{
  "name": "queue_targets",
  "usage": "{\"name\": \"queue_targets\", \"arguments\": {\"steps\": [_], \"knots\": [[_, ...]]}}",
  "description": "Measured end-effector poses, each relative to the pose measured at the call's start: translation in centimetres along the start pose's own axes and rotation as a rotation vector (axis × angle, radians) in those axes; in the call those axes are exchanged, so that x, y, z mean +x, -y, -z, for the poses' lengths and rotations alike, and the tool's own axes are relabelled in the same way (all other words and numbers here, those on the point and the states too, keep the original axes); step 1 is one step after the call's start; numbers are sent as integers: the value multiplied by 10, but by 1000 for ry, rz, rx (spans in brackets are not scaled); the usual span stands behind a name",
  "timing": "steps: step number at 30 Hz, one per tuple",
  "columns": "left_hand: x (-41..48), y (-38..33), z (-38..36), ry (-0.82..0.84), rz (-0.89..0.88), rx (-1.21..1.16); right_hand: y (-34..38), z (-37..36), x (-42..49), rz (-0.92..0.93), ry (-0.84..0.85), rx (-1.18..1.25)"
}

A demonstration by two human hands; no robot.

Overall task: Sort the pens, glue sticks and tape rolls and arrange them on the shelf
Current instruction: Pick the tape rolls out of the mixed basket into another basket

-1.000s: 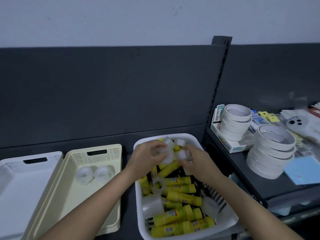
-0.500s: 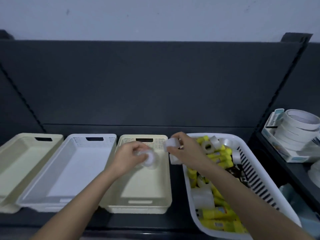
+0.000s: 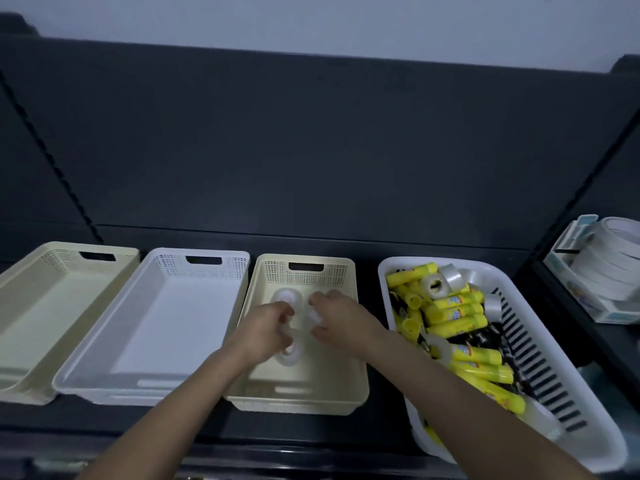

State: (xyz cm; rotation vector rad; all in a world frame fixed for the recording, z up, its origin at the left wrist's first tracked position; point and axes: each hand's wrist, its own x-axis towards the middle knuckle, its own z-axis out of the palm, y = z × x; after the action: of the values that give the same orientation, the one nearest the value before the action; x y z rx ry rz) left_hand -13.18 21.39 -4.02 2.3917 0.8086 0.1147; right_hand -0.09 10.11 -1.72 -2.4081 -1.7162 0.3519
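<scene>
Both hands work inside the cream tray (image 3: 332, 386). The left hand (image 3: 265, 329) curls round a clear tape roll (image 3: 284, 328) and the right hand (image 3: 341, 318) pinches a second roll (image 3: 314, 316). Loose rolls (image 3: 286, 296) lie beside them, with glue sticks (image 3: 453, 313) in the white basket (image 3: 383, 282) to the right.

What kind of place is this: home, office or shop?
Probably a stationery shop or stockroom: dark metal shelving with slotted uprights, a white plastic basket heaped with yellow glue sticks, and stacked white tape rolls in a display box.
</scene>
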Motion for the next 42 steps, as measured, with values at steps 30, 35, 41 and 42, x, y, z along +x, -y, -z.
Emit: {"name": "queue_targets", "arguments": {"steps": [30, 35, 41, 42], "knots": [[-1, -173, -78, 416, -692, 508, -176, 36, -136, -212, -186, 172], [-3, -174, -89, 399, -665, 631, -182, 30, -139, -180, -223, 215], [-7, -173, -76, 334, -497, 101, -178, 31, -140, -141, -214, 254], [-8, -175, -71, 279, -491, 19, -174, 33, -138, -115, -203, 259]]}}
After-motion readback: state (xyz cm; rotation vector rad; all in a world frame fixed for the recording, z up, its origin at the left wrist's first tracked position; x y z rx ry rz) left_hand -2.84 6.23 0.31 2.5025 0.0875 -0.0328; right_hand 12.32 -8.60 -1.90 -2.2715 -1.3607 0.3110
